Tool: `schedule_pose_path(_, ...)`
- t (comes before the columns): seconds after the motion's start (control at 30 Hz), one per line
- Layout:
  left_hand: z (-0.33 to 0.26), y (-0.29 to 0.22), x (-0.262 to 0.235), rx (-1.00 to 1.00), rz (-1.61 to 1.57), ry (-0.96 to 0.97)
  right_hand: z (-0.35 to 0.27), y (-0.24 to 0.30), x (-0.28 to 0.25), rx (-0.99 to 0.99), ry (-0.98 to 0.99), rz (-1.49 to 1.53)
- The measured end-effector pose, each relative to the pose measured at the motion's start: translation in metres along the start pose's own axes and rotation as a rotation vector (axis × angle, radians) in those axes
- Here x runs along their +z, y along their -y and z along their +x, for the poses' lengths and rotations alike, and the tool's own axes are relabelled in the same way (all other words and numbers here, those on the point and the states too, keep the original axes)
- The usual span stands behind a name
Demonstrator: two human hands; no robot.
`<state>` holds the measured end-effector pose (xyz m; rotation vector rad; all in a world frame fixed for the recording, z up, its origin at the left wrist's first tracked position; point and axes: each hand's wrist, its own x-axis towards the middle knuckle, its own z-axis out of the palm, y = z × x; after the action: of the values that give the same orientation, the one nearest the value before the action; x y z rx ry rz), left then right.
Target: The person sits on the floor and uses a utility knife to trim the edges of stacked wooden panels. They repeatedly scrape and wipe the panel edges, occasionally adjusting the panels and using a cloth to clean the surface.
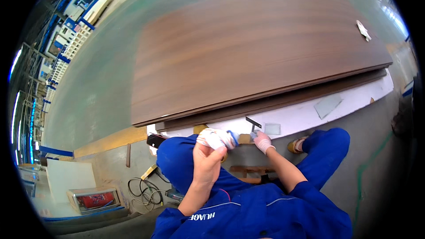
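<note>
My left hand [207, 163] is bare and raised over my left knee, its fingers closed around a bunched white work glove [217, 139] with a blue cuff. A whitish-pink glove covers my right hand [263, 142], which is low at the near edge of the white sheet under the panels. Its fingers close at the lower end of a black L-shaped square [253, 122]; the fingertips are small and partly hidden. Just beyond lies a large brown wood-grain panel [256, 48], stacked on another brown panel [283, 99].
A small clear rectangular piece [272, 129] and a larger clear sheet [328, 106] lie on the white sheet [301, 117]. A white cloth [363, 31] rests on the panel's far right. A dark phone-like object [155, 140] is by my left knee. Coiled cables [146, 192] lie on the floor.
</note>
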<state>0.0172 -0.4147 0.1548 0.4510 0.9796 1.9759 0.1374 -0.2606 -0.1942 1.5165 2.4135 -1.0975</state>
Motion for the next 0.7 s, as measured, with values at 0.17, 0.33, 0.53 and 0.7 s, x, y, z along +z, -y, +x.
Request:
schedule_pose_path(0.17, -0.001, -0.001, -0.003, 0.030, 0.123, 0.054, -0.047, 0.101, -0.090, -0.416, -0.520, 0.319)
schedule_pose_path(0.33, -0.003, 0.003, -0.001, 0.285, 0.397, 0.079, -0.162, 0.192, -0.198, -0.768, -0.365, 0.882)
schedule_pose_path(0.53, -0.006, 0.005, 0.005, 0.228, 0.480, 0.036, -0.172, 0.190, -0.220, -0.733, -0.058, 0.889)
schedule_pose_path(0.7, -0.002, 0.009, 0.006, 0.194, 0.525, 0.063, -0.172, 0.180, -0.232, -0.708, -0.183, 0.843)
